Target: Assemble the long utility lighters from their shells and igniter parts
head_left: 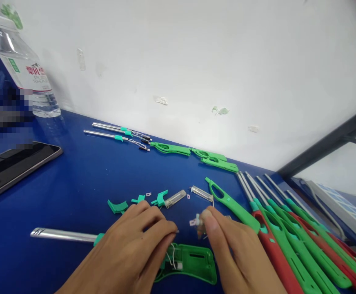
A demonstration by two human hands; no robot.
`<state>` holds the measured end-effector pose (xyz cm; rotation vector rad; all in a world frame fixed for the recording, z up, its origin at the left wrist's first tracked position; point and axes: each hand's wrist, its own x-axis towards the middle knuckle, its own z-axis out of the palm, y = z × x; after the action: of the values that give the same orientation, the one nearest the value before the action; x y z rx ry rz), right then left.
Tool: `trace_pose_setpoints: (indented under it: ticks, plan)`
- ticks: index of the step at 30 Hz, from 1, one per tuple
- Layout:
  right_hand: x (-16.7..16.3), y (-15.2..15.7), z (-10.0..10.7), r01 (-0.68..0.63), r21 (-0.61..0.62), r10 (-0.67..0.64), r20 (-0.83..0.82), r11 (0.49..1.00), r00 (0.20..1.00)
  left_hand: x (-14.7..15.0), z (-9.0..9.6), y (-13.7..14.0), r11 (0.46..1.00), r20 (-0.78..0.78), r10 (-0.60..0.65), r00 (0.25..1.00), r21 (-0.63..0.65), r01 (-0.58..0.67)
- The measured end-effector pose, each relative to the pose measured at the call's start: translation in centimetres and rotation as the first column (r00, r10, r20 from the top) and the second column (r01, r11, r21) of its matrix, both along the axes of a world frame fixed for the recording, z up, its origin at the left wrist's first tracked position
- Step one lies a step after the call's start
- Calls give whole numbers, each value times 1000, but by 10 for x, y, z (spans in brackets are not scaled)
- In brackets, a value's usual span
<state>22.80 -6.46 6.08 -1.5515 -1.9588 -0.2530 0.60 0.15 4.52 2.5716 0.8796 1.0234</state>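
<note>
My left hand (135, 241) lies over an open green lighter handle shell (196, 261), fingertips pinched together; a tiny grey tip shows there, too small to name. White wires (172, 254) run inside the shell beside those fingers. From its left side a silver lighter tube (63, 234) with a teal collar sticks out. My right hand (236, 249), just right of the shell, pinches a small clear fuel tank (200, 228), mostly hidden by the fingers, with a pale pink tab (192, 222) at its end. Beyond the hands are teal triggers (117, 206) and further clear fuel tanks (175, 199).
Finished-looking red and green lighters (300, 241) lie in a row at right. Green half shells (170, 149) and silver tubes with wires (104, 134) line the wall. A phone (18, 163) and a water bottle (27, 73) are at left on the blue table (83, 175).
</note>
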Motion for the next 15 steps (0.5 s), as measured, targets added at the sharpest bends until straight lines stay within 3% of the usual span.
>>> trace_pose_setpoints:
  ticks: [3,15]
  plan:
    - [-2,4,3,-97,-150,88,-65,984,994,6,2,0,1000,15,5,1000,-12,-4]
    - [-5,3,1,-155,-275,128,-115,949,985,-14,-15,-2,998,46,-62,997,-8,63]
